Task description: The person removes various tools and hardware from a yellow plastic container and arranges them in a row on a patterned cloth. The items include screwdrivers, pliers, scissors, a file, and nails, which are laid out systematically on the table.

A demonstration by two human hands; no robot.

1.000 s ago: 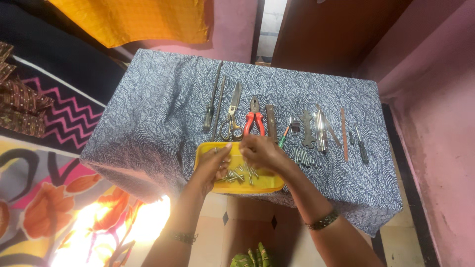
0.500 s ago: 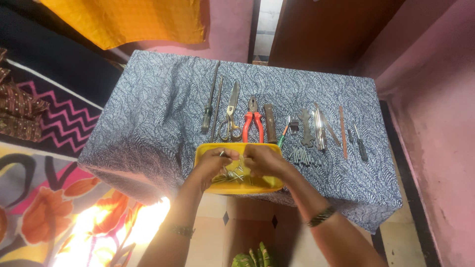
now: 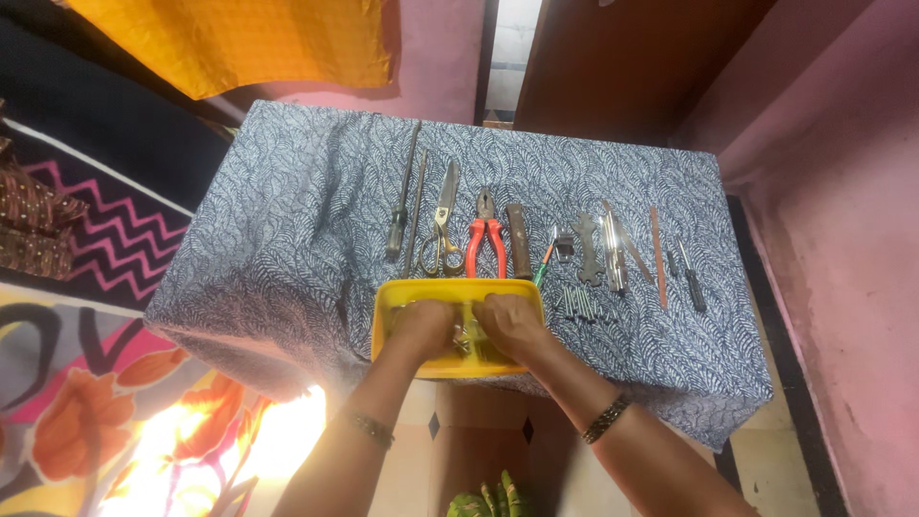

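Head view: left hand (image 3: 421, 328) and right hand (image 3: 510, 325) curled over small metal screws (image 3: 463, 337), grip unclear, inside yellow plastic tray (image 3: 385, 306) at table edge, 6 o'clock; could tip, spilling screws.

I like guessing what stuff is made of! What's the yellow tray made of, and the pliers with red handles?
The yellow tray looks like plastic: one bright even colour, smooth moulded rim. The pliers seem to be grey metal at the head, dull rather than shiny, with red grips that are probably plastic or rubber.

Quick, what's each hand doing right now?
Left hand: down in the yellow tray, grip cannot be told.
Right hand: in the same tray, grip cannot be told.
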